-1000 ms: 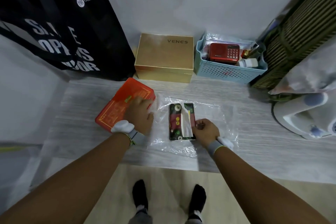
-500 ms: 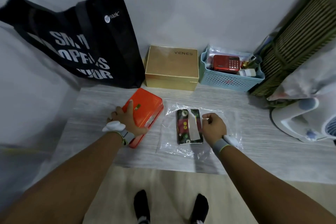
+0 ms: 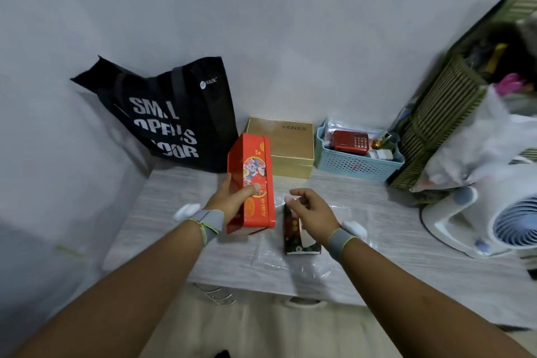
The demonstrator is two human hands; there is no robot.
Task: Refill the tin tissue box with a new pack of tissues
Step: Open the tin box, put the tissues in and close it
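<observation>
My left hand (image 3: 232, 201) grips the red tin tissue box (image 3: 255, 180) and holds it tilted up on its near end above the table (image 3: 174, 212), its decorated side facing me. Just right of it lies the dark floral tissue pack (image 3: 292, 237) on a sheet of clear plastic wrap (image 3: 343, 264), a white tissue showing at its slot. My right hand (image 3: 312, 208) hovers over the far end of the pack with fingers loosely curled; the fingertips are close to the pack, and I cannot tell whether they pinch anything.
Against the wall stand a black tote bag (image 3: 174, 116), a gold box (image 3: 286, 145) and a blue basket (image 3: 357, 162) holding a red radio (image 3: 350, 141). A green slatted crate (image 3: 444, 113) and a white fan (image 3: 494, 221) crowd the right side.
My left hand has lifted the red tin from flat on the table to a tilted, raised position. My right hand has risen off the tissue pack. The view has pulled back.
</observation>
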